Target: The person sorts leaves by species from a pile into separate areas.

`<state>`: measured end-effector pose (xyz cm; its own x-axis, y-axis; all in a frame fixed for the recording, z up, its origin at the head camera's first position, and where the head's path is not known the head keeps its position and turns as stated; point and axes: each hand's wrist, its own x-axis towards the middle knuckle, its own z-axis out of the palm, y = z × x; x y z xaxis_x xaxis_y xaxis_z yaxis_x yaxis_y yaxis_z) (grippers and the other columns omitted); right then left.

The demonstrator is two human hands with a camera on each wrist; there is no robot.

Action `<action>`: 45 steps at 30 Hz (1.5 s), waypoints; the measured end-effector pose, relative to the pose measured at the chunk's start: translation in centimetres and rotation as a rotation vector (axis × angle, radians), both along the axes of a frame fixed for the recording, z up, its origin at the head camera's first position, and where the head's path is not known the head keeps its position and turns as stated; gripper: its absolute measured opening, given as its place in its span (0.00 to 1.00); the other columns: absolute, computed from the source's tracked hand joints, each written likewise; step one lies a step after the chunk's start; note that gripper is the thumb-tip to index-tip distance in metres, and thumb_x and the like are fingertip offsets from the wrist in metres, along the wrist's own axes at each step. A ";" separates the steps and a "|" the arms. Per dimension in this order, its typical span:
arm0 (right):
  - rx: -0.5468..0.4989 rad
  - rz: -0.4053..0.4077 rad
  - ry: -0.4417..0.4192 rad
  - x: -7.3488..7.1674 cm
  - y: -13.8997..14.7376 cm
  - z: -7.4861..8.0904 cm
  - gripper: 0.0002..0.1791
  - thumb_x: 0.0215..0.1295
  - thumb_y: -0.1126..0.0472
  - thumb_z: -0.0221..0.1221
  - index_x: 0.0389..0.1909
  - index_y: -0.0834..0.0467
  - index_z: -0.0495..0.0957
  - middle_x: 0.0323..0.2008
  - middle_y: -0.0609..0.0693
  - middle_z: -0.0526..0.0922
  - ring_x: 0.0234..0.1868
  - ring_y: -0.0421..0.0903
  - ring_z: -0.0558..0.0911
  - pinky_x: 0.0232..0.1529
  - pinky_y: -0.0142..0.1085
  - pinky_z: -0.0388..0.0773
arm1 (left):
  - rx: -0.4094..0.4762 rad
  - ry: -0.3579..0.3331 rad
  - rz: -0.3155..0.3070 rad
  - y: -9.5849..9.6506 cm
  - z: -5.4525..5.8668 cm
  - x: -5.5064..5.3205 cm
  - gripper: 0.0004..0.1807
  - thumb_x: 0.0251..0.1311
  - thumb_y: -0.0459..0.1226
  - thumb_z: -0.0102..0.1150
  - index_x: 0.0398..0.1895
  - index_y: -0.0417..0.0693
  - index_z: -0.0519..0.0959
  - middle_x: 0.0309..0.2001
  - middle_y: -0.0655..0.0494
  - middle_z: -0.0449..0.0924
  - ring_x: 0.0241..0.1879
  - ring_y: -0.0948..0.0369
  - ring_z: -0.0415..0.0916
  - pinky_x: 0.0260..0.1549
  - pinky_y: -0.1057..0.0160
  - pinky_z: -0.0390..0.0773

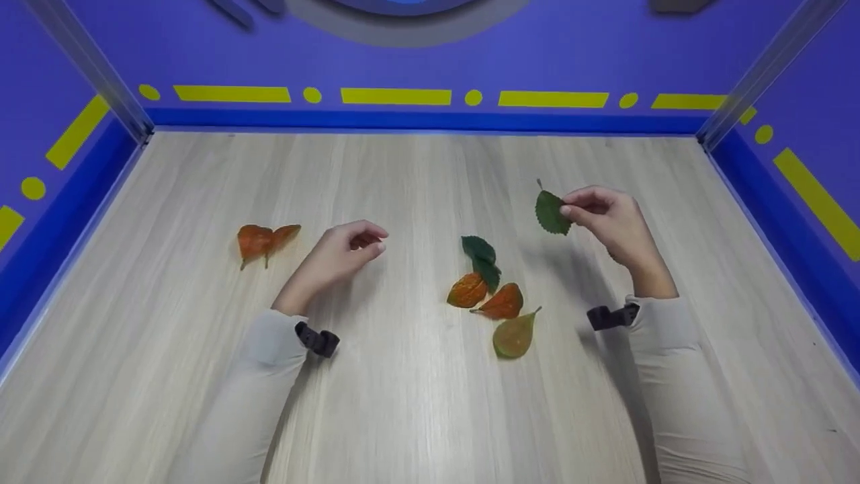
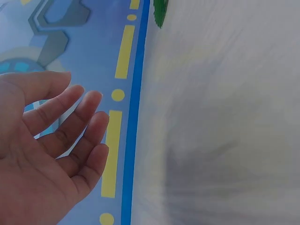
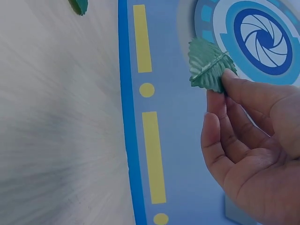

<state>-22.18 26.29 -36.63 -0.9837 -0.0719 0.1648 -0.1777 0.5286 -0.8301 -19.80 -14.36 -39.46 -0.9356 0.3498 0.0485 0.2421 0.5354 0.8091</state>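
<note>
Green leaf (image 1: 551,212), fingers (image 1: 582,216) pinching; edge hidden

The head view is bright and fairly even, with a pale sheen on the near middle of the bench (image 1: 410,403). Light seems to fall from above: soft-edged shadows lie beneath the left grip (image 1: 342,249) and the right grip (image 1: 608,222), and the shadows of both sleeves (image 1: 678,383) fall inward. The held leaf (image 1: 551,212) is reasonably sharp. Both wrist views are dimmer and greyer, the bench smeared into pale streaks with broad, dark, blurry-edged shading. In the right wrist view, lens distortion bows the blue strip (image 3: 131,140).
</note>
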 end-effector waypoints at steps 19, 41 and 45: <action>0.008 -0.061 -0.024 0.7 2.4 -0.9 0.20 0.61 0.55 0.65 0.46 0.67 0.80 0.33 0.35 0.82 0.34 0.29 0.81 0.37 0.21 0.76 | -0.014 -0.075 -0.174 5.2 -0.7 0.6 0.14 0.66 0.37 0.56 0.51 0.39 0.79 0.44 0.49 0.82 0.46 0.55 0.76 0.51 0.57 0.74; -0.098 -0.072 -0.066 1.4 6.3 -2.2 0.16 0.64 0.58 0.62 0.48 0.63 0.79 0.33 0.35 0.83 0.35 0.30 0.81 0.38 0.21 0.77 | -0.028 -0.112 -0.252 8.0 -1.5 0.8 0.14 0.64 0.34 0.54 0.50 0.40 0.79 0.45 0.49 0.83 0.46 0.57 0.77 0.50 0.60 0.74; -0.105 -0.082 -0.076 1.5 6.9 -2.6 0.16 0.64 0.60 0.62 0.48 0.65 0.79 0.33 0.34 0.83 0.35 0.30 0.81 0.37 0.22 0.77 | -0.025 -0.127 -0.256 8.3 -1.4 0.8 0.14 0.64 0.33 0.53 0.51 0.39 0.79 0.45 0.49 0.82 0.46 0.56 0.77 0.51 0.60 0.74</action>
<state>-20.72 33.15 -39.24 -0.9955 0.0231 0.0921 -0.0720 0.4488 -0.8907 -18.99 -6.06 -40.83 -0.8146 0.5751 -0.0752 0.2693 0.4899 0.8291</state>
